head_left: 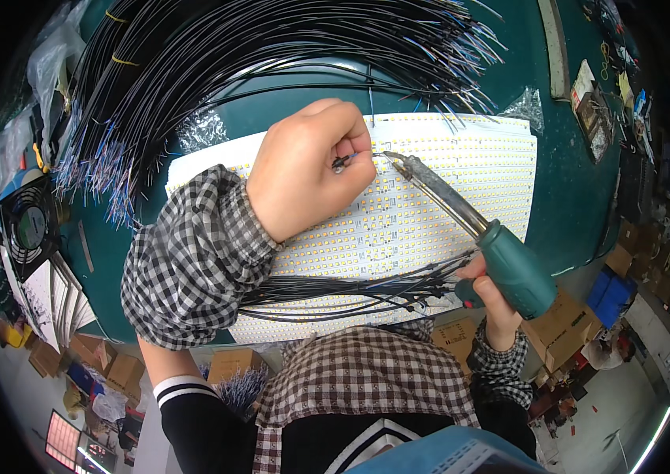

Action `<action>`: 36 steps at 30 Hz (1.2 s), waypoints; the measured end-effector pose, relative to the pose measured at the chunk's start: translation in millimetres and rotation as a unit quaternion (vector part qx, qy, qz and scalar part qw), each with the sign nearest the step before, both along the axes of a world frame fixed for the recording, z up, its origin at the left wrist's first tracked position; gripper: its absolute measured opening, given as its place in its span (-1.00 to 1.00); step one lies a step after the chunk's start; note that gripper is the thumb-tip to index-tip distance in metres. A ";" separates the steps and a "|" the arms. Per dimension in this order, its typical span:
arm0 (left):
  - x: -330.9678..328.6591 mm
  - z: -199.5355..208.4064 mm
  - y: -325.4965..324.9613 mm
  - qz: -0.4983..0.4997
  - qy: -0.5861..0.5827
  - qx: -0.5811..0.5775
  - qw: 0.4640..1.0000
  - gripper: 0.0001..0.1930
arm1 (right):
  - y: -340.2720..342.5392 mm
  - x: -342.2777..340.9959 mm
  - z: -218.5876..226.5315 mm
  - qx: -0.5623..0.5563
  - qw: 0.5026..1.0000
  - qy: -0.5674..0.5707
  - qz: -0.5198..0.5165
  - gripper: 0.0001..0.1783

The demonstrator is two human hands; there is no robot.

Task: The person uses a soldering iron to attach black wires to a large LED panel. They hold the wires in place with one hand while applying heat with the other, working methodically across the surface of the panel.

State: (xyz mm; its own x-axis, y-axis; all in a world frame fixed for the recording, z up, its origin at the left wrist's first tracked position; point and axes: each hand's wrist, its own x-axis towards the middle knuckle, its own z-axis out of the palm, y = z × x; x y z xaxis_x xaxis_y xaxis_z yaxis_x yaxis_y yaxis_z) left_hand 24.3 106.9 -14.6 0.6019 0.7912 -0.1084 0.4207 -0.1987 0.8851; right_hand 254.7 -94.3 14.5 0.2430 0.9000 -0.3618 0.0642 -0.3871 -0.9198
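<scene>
A thin black wire (369, 93) is pinched at its stripped end between the thumb and forefinger of the left hand (311, 166), which is closed tight on it and rests on the white LED panel (461, 182). The panel lies flat on the green worktop (572, 189), near its front edge. The right hand (489, 304) is wrapped round the green handle of one soldering iron (461, 225), whose tip sits just beside the wire end on the panel. The joint looks to be in the making, not finished.

One bundle of black leads (366, 288) lies across the panel's near edge; whether they are already joined to it I cannot tell. A far larger heap of loose wires (271, 47), too many to count, waits beyond. One small fan (30, 225) stands at the left.
</scene>
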 end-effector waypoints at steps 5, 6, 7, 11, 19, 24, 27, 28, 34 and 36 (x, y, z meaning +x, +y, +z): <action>0.1 0.8 -0.1 0.001 0.001 -0.001 1.000 -0.92 | 1.6 0.3 -0.2 0.009 1.000 -0.019 0.011 -0.54; 0.1 1.1 -0.1 0.001 0.000 -0.001 1.000 -0.92 | 1.4 -0.1 -0.4 0.009 1.000 -0.022 0.010 -0.55; 0.0 1.3 -0.1 0.002 0.000 -0.002 1.000 -0.92 | 0.3 2.4 -1.8 0.016 0.999 -0.029 0.028 -0.56; -0.3 -0.6 -0.3 0.001 -0.002 0.002 1.000 -0.92 | -0.6 4.3 3.6 -0.011 1.000 -0.002 0.012 -0.57; -0.2 0.0 -0.3 -0.002 0.000 0.000 1.000 -0.91 | -0.6 -1.7 5.3 0.011 1.000 -0.005 -0.020 -0.49; -2.3 3.1 -2.6 0.003 0.027 0.002 1.000 -0.89 | 1.4 2.4 9.2 0.039 0.999 -0.012 -0.036 -0.43; -4.2 33.3 -15.4 -0.014 0.059 0.147 0.987 -0.81 | -7.9 10.8 9.4 0.066 0.995 -0.035 -0.068 -0.39; -8.4 43.4 -25.5 -0.052 0.061 0.162 0.984 -0.77 | -13.3 15.2 7.1 0.076 0.994 -0.042 -0.071 -0.38; -21.7 45.9 -69.9 -0.257 0.137 -0.005 0.957 -0.83 | -24.8 22.8 -1.3 0.132 0.983 0.015 -0.125 -0.37; -23.1 44.6 -72.0 -0.241 0.111 0.000 0.964 -0.85 | -30.7 23.5 1.1 0.139 0.983 0.023 -0.120 -0.37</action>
State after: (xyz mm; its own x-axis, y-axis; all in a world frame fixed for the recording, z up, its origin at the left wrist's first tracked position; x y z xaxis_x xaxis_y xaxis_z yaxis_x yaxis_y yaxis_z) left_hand 1.2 34.9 30.0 0.8621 0.4244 -0.2768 0.4579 -0.4184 0.7844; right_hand 278.1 -125.0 15.6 0.4499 0.8842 -0.1256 -0.0419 -0.1195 -0.9919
